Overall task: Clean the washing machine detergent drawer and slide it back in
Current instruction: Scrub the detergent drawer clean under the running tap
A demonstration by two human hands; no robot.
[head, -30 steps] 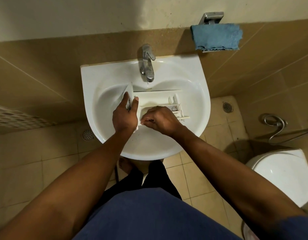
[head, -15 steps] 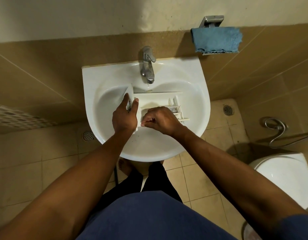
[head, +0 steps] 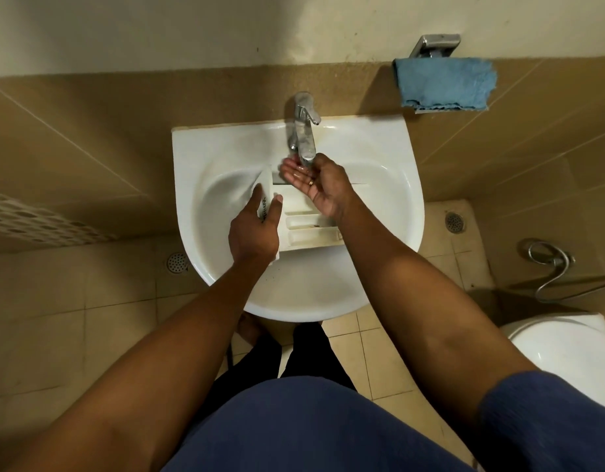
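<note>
Cleaning is under way and, by judgement, not complete.

1. Location. The sink (head: pixel 389 137) holds the drawer (head: pixel 307 229). The drawer lies in the basin, just in front of the tap (head: pixel 304 137). No washing machine is in view.

2. Orientation. The long axis of the drawer runs left to right across the basin. The lettered front panel is at the left end. The rear end points right and passes under the right forearm. The compartments face up.

3. Left hand (head: pixel 255 229). It grips the front panel, with the thumb on one face and the fingers on the other, and steadies the drawer.

4. Right hand (head: pixel 323 189). It holds nothing. It is cupped palm up directly under the spout, with the fingers loosely spread. The palm shines wet, but the view does not show whether water is running.

5. Done. The drawer is out of the machine and in the basin. Most compartment surfaces look pale.

6. Left to do. A brownish film shows along the near wall, and a dark speck sits in one narrow compartment. These need a further scrub and rinse. After that, the drawer must be drained, carried to the machine and slid in rear end first.
</note>
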